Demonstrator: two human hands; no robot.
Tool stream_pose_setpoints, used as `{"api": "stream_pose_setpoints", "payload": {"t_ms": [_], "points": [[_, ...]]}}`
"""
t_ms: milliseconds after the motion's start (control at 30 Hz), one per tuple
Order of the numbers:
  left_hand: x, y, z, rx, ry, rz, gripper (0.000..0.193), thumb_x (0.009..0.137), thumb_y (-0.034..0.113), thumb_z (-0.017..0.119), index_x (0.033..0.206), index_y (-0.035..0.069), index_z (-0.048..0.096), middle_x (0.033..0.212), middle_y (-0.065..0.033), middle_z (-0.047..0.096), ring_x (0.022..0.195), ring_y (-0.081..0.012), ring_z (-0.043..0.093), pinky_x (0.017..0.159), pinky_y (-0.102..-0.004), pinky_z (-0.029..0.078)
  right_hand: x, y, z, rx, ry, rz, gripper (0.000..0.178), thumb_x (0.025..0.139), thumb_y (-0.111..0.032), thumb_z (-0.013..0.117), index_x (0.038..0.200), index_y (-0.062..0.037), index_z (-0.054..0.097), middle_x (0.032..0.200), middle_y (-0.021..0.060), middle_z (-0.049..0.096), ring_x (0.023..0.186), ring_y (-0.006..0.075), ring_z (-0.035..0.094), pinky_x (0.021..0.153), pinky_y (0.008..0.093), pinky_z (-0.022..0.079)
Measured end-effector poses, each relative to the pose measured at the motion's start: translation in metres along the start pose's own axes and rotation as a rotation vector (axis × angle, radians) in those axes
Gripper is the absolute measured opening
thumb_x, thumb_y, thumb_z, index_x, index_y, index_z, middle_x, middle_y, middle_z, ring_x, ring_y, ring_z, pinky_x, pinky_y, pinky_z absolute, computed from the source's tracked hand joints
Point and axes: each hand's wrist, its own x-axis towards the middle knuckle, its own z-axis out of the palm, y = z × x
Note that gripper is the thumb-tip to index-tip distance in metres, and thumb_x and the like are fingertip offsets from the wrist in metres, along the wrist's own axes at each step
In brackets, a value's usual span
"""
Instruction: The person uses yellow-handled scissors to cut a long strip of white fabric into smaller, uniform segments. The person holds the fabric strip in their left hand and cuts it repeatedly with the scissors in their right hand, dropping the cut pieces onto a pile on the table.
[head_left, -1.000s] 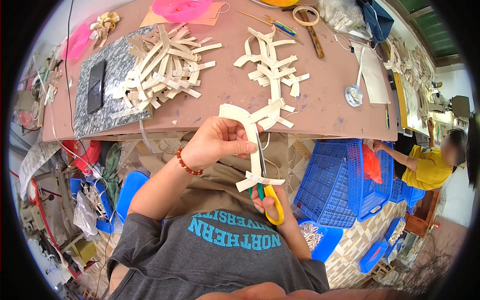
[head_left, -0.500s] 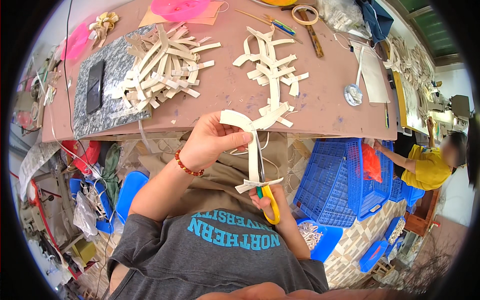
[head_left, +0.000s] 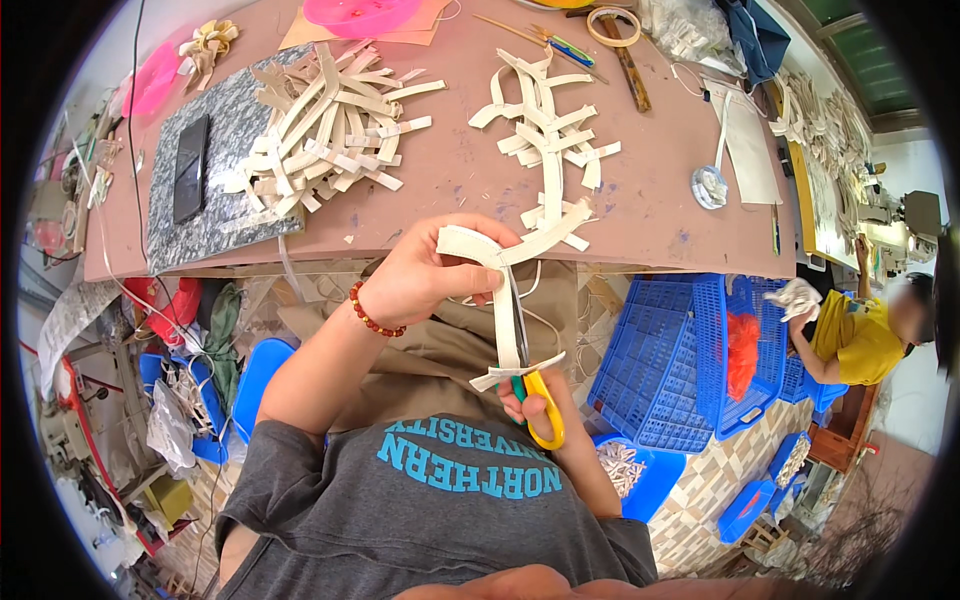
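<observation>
My left hand [head_left: 430, 282] pinches a cream Y-shaped strap piece [head_left: 506, 325] just below where its branches meet, in front of the table edge. One branch curves to the left over my fingers, and the other reaches right over the table. Lower down, my right hand [head_left: 533, 402] is closed round the yellow and green handles of a pair of scissors [head_left: 549, 420]. Its dark blades lie along the right side of the strap's long stem. A short crosspiece sits at the stem's lower end, by the scissor handles.
On the table [head_left: 440, 180] lie a heap of cream straps [head_left: 325, 140], a single row of joined straps [head_left: 550, 140], a black phone [head_left: 190, 170] on a grey stone slab [head_left: 230, 235], and a hammer [head_left: 628, 75]. Blue crates [head_left: 650, 360] stand at the right, beside a co-worker in a yellow shirt [head_left: 860, 340].
My right-hand fingers have shifted slightly on the scissors, while the strap stays nearly in place. The co-worker's hand has moved from the crate to the right and now holds something whitish.
</observation>
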Motion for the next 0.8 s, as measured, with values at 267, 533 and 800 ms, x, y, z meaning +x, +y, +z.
{"api": "stream_pose_setpoints", "payload": {"t_ms": [267,533,800], "points": [[0.002,-0.002,-0.006,-0.043,-0.086,-0.018,0.016,0.077,0.001,0.059,0.092,0.001,0.055,0.082,-0.0048,0.056,0.068,-0.0114,0.057,0.055,-0.0233,0.048,0.001,0.002,-0.007,0.059,-0.16,0.061,0.054,0.077,-0.051,0.065,0.086,0.0009,0.055,0.074,0.002,0.052,0.054,0.006,0.044,0.048,0.0187,0.034],[0.007,-0.009,-0.015,-0.179,-0.262,0.03,0.006,0.082,0.002,0.055,0.088,0.003,0.053,0.076,-0.0035,0.052,0.061,-0.0102,0.055,0.053,-0.0222,0.044,0.001,-0.007,-0.002,0.131,-0.193,0.041,0.063,0.073,-0.059,0.064,0.09,0.0009,0.054,0.073,0.0017,0.051,0.057,0.0061,0.045,0.05,0.0185,0.036],[0.008,-0.011,-0.017,-0.203,-0.31,0.038,0.006,0.083,0.001,0.054,0.089,0.002,0.055,0.076,-0.0035,0.056,0.063,-0.0082,0.057,0.057,-0.0209,0.047,-0.001,-0.006,-0.006,0.046,-0.176,0.076,0.063,0.072,-0.06,0.065,0.088,0.0001,0.056,0.073,0.0002,0.052,0.06,0.0054,0.046,0.052,0.0182,0.036]]}}
